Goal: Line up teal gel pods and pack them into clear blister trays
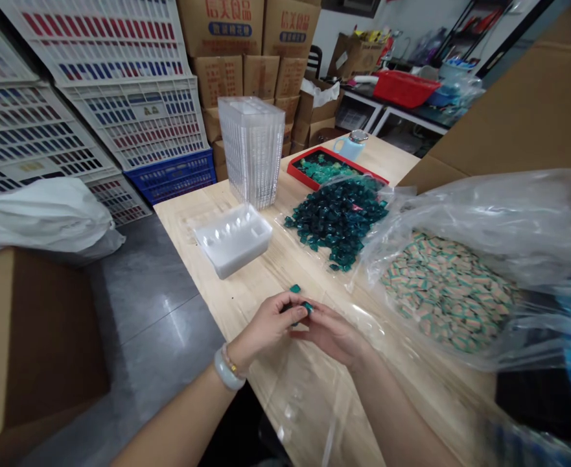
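Handling glossy green squarish plastic-looking piece, left hand and right hand pinching it; next likely needs precision.

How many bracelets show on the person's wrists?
2, both on the left wrist: a smooth, pale, round bangle, and, nearer the left hand, a thin beaded bracelet, partly gold-coloured.

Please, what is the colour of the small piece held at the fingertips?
The small piece is teal green, in the head view.
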A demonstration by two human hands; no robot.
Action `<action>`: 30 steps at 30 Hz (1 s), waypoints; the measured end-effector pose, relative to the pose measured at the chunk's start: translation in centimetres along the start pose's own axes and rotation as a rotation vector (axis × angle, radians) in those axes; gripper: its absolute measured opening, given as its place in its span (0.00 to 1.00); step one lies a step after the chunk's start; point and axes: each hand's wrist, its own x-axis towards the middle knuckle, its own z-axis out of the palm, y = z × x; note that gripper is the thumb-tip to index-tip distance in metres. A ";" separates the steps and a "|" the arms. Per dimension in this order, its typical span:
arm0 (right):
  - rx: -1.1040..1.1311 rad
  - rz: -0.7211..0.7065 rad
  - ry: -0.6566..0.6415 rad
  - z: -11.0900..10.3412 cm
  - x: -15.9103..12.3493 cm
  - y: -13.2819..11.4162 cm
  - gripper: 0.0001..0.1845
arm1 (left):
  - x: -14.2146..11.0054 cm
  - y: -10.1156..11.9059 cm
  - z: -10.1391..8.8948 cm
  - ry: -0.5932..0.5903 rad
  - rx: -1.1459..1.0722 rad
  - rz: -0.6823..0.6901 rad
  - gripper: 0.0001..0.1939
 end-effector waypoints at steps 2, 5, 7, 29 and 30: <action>-0.255 -0.163 0.141 0.6 0.1 -0.1 0.18 | -0.3 -0.1 -0.4 0.040 -0.059 -0.105 0.14; -0.648 -0.429 0.172 1.3 0.0 -0.9 0.16 | -0.8 -0.2 -0.6 0.050 -0.098 -0.195 0.17; -0.783 -0.525 0.125 1.5 -0.2 -1.6 0.15 | -0.9 -0.3 -0.5 0.034 -0.082 -0.197 0.18; -1.396 -0.450 0.439 3.0 -2.7 0.3 0.08 | -3.5 -0.7 1.7 0.182 0.913 0.237 0.11; -1.347 -0.440 0.436 3.0 -2.7 0.5 0.08 | -3.6 -0.7 1.7 0.174 0.972 0.225 0.11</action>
